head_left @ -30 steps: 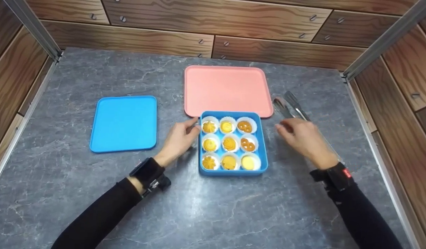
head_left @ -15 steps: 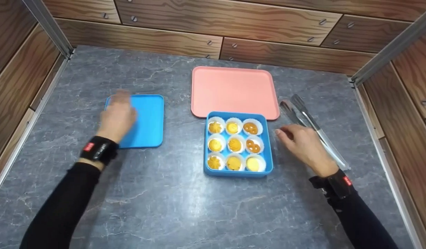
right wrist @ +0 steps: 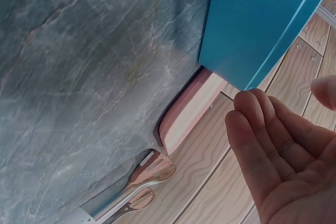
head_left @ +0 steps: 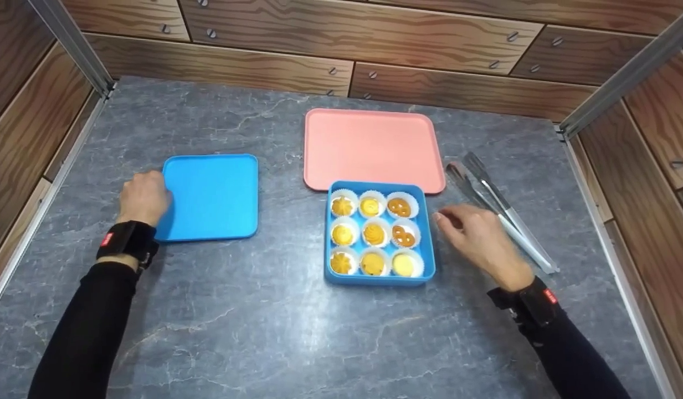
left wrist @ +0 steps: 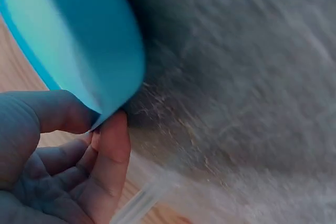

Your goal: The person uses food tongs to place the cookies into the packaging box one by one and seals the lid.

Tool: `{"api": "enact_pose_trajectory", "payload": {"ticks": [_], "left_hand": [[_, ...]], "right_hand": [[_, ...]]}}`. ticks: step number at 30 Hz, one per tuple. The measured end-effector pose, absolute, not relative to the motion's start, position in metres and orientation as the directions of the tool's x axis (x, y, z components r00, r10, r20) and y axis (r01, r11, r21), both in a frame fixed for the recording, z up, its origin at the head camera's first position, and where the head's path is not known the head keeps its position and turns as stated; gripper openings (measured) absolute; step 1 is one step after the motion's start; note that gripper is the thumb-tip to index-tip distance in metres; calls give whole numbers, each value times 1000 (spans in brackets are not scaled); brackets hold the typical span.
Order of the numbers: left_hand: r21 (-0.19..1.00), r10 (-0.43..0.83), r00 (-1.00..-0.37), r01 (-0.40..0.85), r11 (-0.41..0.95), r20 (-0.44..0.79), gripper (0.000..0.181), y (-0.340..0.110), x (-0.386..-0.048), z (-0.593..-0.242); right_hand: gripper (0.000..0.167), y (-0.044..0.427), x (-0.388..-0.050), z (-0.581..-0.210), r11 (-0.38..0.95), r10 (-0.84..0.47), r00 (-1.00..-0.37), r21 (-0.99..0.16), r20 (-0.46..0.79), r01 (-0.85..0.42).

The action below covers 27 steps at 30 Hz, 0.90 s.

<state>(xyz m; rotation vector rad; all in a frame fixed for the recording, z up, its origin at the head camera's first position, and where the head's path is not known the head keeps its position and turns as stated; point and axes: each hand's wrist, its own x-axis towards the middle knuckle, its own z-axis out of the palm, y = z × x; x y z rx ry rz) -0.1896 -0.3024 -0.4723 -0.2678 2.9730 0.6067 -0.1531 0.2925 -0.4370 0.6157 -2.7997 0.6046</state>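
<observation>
At the left edge of a flat, square blue lid (head_left: pixel 209 197), my left hand (head_left: pixel 144 195) pinches the rim. The left wrist view has the lid (left wrist: pixel 105 35) tilted there, its edge between thumb and fingers (left wrist: pixel 114 145). In the middle stands a square blue box (head_left: pixel 378 281) that holds several biscuits in white paper cups, some of them pretzel-shaped (head_left: pixel 399 207). My right hand (head_left: pixel 479 238) hovers just right of this box with its fingers loosely bent and nothing in them. The right wrist view puts its fingertips (right wrist: pixel 247 100) close to the box wall (right wrist: pixel 252 30).
Directly behind the box lies a pink tray (head_left: pixel 371 147), close to its back edge. Metal tongs (head_left: pixel 504 213) rest on the grey marbled table beyond my right hand. Wood-patterned walls (head_left: pixel 297 33) enclose the table at the back and sides.
My left hand has left the box's left side, swung over to the lid and now pinches its left edge. My right hand stays beside the box, clear of the tongs.
</observation>
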Motion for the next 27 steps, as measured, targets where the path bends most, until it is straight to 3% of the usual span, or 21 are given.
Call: {"api": "enact_pose_trajectory", "payload": {"ticks": [3, 6, 10, 14, 17, 22, 27], "left_hand": [[467, -179, -963, -255, 847, -202, 41, -307, -190, -466], [633, -152, -947, -304, 712, -283, 57, -310, -189, -460], [807, -68, -930, -349, 476, -362, 66, -309, -186, -452], [880, -66, -927, -373, 295, -370, 71, -299, -184, -445], [920, -88, -936, -350, 176, -340, 68, -284, -185, -437], [972, -132, -966, -229, 50, -220, 60, -247, -182, -421], [989, -171, -983, 41, 142, 65, 52, -198, -175, -409]], "right_hand": [[27, 290, -152, -436, 825, -350, -889, -352, 294, -441], [26, 289, -151, -434, 821, -340, -890, -366, 305, -439], [26, 288, -148, -432, 809, -339, -884, -380, 321, -448], [23, 287, -145, -430, 804, -343, -875, -375, 343, -462], [21, 286, -145, -429, 802, -347, -865, -363, 362, -474], [30, 280, -146, -427, 786, -336, -866, -397, 369, -474], [33, 273, -149, -422, 725, -298, -920, -567, 253, -391]]}}
